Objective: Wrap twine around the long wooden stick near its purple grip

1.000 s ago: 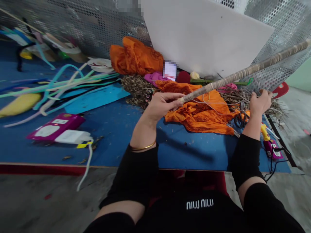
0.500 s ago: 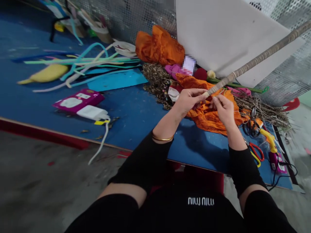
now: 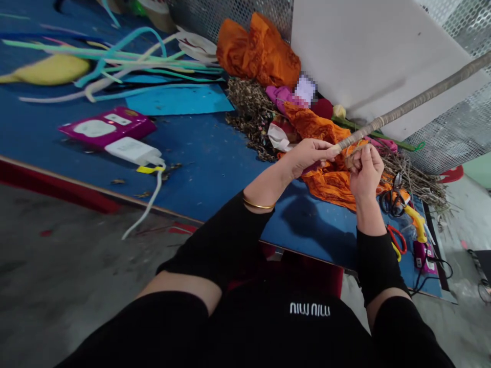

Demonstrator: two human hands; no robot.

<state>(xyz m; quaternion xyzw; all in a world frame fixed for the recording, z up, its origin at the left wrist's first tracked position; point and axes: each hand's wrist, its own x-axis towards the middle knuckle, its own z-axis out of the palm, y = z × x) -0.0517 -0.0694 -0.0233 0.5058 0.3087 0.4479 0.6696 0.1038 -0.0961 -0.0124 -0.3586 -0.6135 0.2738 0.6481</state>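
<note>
My left hand (image 3: 309,156) is closed around the near end of a long stick (image 3: 399,110), which is wrapped in greyish-brown bands and slants up to the right. Just right of that end, my right hand (image 3: 366,168) is raised with its fingertips pinched together. A thin pale strand (image 3: 355,149) shows at those fingertips; its full course is hard to make out. Crumpled orange cloth (image 3: 330,189) lies on the blue table beneath both hands.
Dried plant stems (image 3: 418,176), black scissors (image 3: 392,199), red-handled scissors (image 3: 397,239) and a yellow glue gun (image 3: 416,222) lie right. Left are a purple power strip (image 3: 111,128), foam-like strips (image 3: 153,64) and a yellow gourd-shaped object (image 3: 53,70). A white board (image 3: 368,46) leans behind.
My right hand has moved up and to the right, away from the stick's end, its fingers pinched. The left hand keeps its hold. The camera view has shifted slightly.
</note>
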